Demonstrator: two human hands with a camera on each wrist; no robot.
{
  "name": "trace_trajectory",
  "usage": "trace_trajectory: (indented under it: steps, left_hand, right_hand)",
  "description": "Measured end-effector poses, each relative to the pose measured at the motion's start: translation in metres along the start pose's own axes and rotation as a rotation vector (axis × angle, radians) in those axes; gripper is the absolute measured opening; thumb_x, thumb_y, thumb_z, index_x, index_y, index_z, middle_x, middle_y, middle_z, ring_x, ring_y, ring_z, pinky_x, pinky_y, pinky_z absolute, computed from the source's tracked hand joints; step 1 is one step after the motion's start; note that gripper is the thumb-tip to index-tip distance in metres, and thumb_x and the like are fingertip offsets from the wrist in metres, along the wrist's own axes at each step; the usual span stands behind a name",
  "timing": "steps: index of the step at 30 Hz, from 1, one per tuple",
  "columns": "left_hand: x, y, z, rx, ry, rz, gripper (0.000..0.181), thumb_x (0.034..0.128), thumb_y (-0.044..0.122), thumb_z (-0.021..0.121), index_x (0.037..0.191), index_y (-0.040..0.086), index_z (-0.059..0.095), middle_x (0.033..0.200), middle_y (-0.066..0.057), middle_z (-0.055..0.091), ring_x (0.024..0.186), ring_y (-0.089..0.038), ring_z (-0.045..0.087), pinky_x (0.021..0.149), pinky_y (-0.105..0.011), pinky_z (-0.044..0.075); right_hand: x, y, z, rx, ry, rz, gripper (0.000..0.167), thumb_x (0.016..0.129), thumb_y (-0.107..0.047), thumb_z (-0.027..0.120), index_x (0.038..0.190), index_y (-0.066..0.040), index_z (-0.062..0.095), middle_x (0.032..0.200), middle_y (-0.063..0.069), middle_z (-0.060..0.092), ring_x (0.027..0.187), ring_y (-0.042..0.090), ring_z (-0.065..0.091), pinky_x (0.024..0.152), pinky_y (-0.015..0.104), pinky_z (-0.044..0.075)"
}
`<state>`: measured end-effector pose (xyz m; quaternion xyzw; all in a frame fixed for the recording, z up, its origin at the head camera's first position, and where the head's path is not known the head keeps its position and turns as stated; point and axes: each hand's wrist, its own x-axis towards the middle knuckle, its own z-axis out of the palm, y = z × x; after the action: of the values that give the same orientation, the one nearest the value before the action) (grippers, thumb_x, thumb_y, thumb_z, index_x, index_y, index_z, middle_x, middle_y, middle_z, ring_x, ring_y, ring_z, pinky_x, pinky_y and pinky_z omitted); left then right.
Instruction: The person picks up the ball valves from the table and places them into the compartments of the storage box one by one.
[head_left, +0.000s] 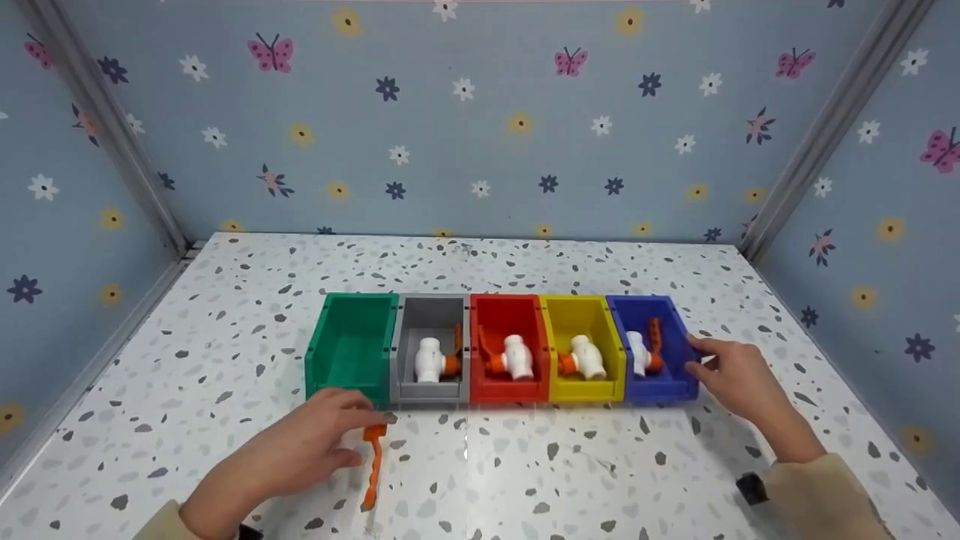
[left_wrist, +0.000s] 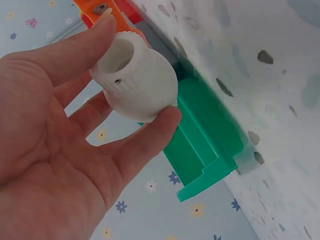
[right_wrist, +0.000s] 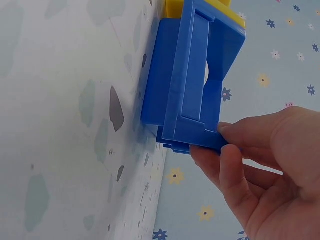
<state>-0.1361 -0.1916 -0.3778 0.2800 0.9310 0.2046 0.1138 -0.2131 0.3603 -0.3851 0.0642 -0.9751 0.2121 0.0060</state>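
Note:
My left hand (head_left: 304, 442) holds a white plastic ball valve (left_wrist: 142, 82) between thumb and fingers, just in front of the green bin (head_left: 352, 345). Its orange handle (head_left: 373, 469) sticks out toward the table's front; in the head view the hand hides the white body. At the row's other end, my right hand (head_left: 739, 375) pinches the side wall of the blue bin (right_wrist: 180, 90). Inside the blue bin lies another white valve (head_left: 637, 354) with an orange handle. The green bin holds nothing.
Between the green and blue bins stand a grey bin (head_left: 429, 391), a red bin (head_left: 510, 391) and a yellow bin (head_left: 586, 391), each with one orange-handled white valve. The speckled white table (head_left: 525, 480) is enclosed by flower-patterned walls (head_left: 480, 150).

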Motion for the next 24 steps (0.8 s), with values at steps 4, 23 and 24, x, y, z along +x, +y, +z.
trace_trajectory:
  steps: [4, 23, 24]
  left_hand:
    - [-0.001, 0.001, -0.005, 0.025, 0.046, 0.012, 0.043, 0.0836, 0.007, 0.080, 0.123, 0.022, 0.071, 0.113, 0.002, 0.058, 0.113, -0.028, 0.048, 0.087, -0.048, 0.052]
    - [0.016, -0.003, -0.020, 0.124, 0.305, -0.015, 0.045, 0.0842, 0.000, 0.078, 0.126, 0.013, 0.069, 0.114, -0.005, 0.055, 0.119, -0.034, 0.046, 0.096, -0.052, 0.048]
    - [0.018, -0.004, -0.021, 0.128, 0.315, -0.027, 0.045, 0.0843, 0.000, 0.078, 0.126, 0.013, 0.069, 0.115, -0.006, 0.055, 0.119, -0.035, 0.045, 0.097, -0.053, 0.047]
  right_hand:
    - [0.000, -0.001, 0.001, 0.000, 0.006, -0.001, 0.048, 0.095, -0.010, 0.066, 0.139, 0.005, 0.054, 0.125, 0.026, 0.063, 0.095, 0.032, 0.066, 0.080, 0.047, 0.056]
    - [0.000, 0.000, 0.002, -0.010, 0.016, 0.001, 0.048, 0.095, -0.010, 0.066, 0.139, 0.005, 0.053, 0.122, 0.026, 0.064, 0.095, 0.032, 0.066, 0.081, 0.048, 0.056]
    - [0.000, 0.000, 0.001, -0.009, 0.015, 0.002, 0.048, 0.095, -0.010, 0.066, 0.139, 0.005, 0.053, 0.122, 0.026, 0.064, 0.095, 0.032, 0.066, 0.081, 0.048, 0.056]
